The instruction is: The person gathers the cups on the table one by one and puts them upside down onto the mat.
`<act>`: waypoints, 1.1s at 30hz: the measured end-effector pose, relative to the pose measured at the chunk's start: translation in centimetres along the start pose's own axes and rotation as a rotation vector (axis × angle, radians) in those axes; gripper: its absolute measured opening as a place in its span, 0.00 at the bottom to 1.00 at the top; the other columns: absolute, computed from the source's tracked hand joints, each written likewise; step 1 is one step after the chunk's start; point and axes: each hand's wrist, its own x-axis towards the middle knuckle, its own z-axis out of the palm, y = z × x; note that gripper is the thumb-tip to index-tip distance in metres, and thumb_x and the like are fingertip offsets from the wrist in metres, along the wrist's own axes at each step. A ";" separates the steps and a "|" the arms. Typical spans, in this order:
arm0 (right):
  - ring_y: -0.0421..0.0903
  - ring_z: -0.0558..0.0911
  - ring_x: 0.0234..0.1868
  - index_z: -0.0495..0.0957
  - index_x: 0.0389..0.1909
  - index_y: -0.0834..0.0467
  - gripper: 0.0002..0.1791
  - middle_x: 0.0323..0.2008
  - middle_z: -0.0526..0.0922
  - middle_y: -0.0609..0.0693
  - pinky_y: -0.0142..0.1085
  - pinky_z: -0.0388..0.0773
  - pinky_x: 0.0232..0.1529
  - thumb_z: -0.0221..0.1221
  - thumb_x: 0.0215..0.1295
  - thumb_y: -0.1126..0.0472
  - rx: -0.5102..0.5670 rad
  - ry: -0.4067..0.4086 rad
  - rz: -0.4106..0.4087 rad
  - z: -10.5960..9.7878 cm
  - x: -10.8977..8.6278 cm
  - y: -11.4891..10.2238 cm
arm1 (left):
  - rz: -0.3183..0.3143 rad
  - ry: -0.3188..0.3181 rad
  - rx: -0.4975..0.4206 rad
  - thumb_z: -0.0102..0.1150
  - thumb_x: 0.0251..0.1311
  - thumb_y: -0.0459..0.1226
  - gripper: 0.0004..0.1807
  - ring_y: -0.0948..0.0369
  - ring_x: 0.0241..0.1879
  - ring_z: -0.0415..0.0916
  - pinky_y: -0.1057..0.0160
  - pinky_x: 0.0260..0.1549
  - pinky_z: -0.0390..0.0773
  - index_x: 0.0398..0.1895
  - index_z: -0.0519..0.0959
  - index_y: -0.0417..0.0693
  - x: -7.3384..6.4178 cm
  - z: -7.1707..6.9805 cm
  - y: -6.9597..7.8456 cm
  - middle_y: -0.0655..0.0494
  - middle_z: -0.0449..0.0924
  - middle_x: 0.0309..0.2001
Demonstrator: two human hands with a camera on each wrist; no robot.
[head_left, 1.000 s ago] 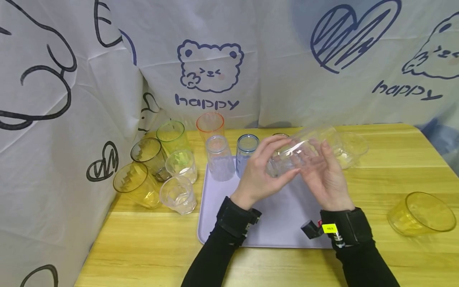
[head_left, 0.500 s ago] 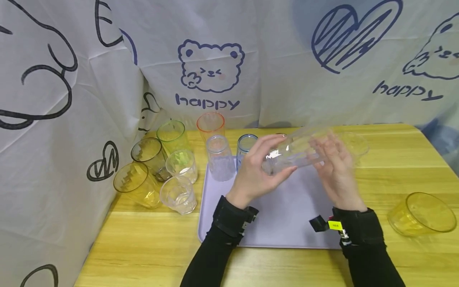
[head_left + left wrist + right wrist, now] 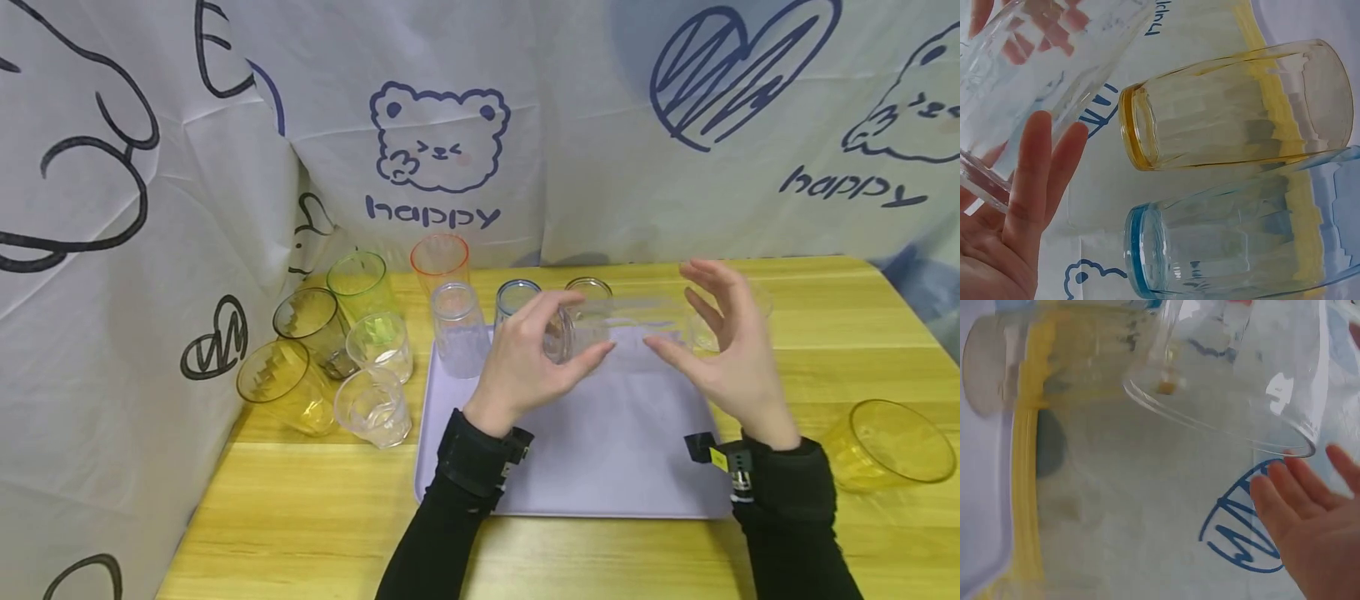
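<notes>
My left hand (image 3: 525, 358) holds a clear drinking glass (image 3: 637, 321) near its thick base, tipped on its side above the tray (image 3: 600, 467), with the mouth toward the right. My right hand (image 3: 738, 354) is spread, thumb and fingers wide apart, by the glass's mouth. In the right wrist view its fingertips (image 3: 1266, 487) are right at the rim. Upside down at the tray's back edge stand a blue glass (image 3: 1210, 250), an amber glass (image 3: 1235, 112) and a clear tumbler (image 3: 459, 333). The left hand partly hides the blue one in the head view.
Left of the tray are upright glasses: yellow (image 3: 281, 392), smoky grey (image 3: 315, 325), green (image 3: 363, 283), orange-rimmed (image 3: 440, 262), and two short clear ones, including a nearer one (image 3: 375, 408). A wide yellow glass (image 3: 885, 446) stands at the right. A printed cloth (image 3: 600, 183) hangs behind.
My right hand has come off the glass and moved right, its fingers spreading apart. The glass, still in the left hand, has turned closer to level.
</notes>
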 end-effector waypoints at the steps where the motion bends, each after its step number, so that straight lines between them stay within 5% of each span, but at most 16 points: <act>1: 0.42 0.68 0.72 0.61 0.73 0.61 0.53 0.69 0.69 0.45 0.27 0.66 0.72 0.73 0.43 0.81 -0.075 -0.034 -0.014 0.0 0.0 -0.1 | 0.000 0.000 0.005 0.72 0.54 0.49 0.29 0.65 0.32 0.77 0.75 0.31 0.75 0.55 0.79 0.45 0.0 0.0 0.0 0.52 0.85 0.49; 5: 0.51 0.68 0.72 0.62 0.74 0.56 0.58 0.70 0.70 0.53 0.40 0.65 0.75 0.80 0.38 0.71 -0.271 -0.148 -0.023 0.4 -0.1 -0.4 | 0.002 0.001 0.041 0.72 0.54 0.50 0.27 0.66 0.28 0.76 0.76 0.26 0.72 0.52 0.80 0.44 0.0 -0.1 0.0 0.53 0.86 0.42; 10: 0.60 0.69 0.69 0.62 0.74 0.57 0.61 0.69 0.70 0.60 0.62 0.68 0.67 0.83 0.35 0.57 -0.427 -0.239 -0.024 1.4 -0.1 -0.5 | 0.001 -0.007 0.082 0.71 0.54 0.51 0.26 0.67 0.23 0.74 0.78 0.23 0.71 0.48 0.81 0.43 0.1 0.0 -0.1 0.55 0.85 0.35; 22: 0.61 0.77 0.62 0.62 0.73 0.63 0.64 0.64 0.77 0.62 0.57 0.77 0.61 0.85 0.31 0.53 -0.576 -0.345 -0.142 3.5 -0.3 0.8 | -0.042 -0.010 0.118 0.71 0.54 0.53 0.25 0.69 0.18 0.72 0.78 0.18 0.67 0.45 0.83 0.45 0.0 0.4 0.0 0.59 0.81 0.24; 33: 0.59 0.82 0.55 0.70 0.67 0.61 0.52 0.57 0.81 0.59 0.57 0.80 0.54 0.83 0.36 0.57 -0.572 -0.358 -0.135 3.5 -0.4 1.0 | -0.087 -0.051 0.070 0.70 0.56 0.54 0.24 0.70 0.21 0.75 0.79 0.21 0.69 0.49 0.82 0.50 0.0 0.8 0.4 0.59 0.86 0.35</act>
